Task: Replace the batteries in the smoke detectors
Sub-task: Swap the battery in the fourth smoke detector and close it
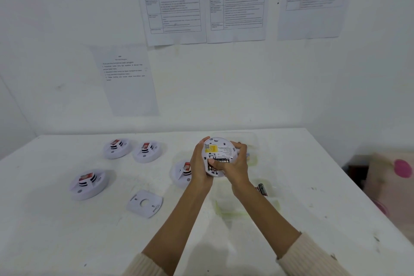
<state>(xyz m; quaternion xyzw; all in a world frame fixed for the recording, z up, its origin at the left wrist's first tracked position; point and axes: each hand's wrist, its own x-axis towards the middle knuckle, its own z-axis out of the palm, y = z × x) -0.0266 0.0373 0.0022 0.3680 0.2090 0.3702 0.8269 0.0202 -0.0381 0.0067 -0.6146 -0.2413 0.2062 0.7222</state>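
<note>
I hold a round white smoke detector (220,149) above the table, its back with a yellow label facing me. My left hand (200,164) grips its left edge. My right hand (235,163) wraps the right edge, and its thumb presses on dark batteries in the open compartment. Several other white detectors sit face up on the table: two at the back left (116,149) (146,152), one at the front left (87,184), one (181,173) partly hidden behind my left hand. A detached white mounting plate (144,203) lies in front of them.
A clear plastic tray (268,195) to the right of my arms holds a dark battery (262,188). Another clear container (253,139) stands behind the held detector. Printed sheets hang on the wall. A pink-dotted object (401,169) sits beyond the table's right edge.
</note>
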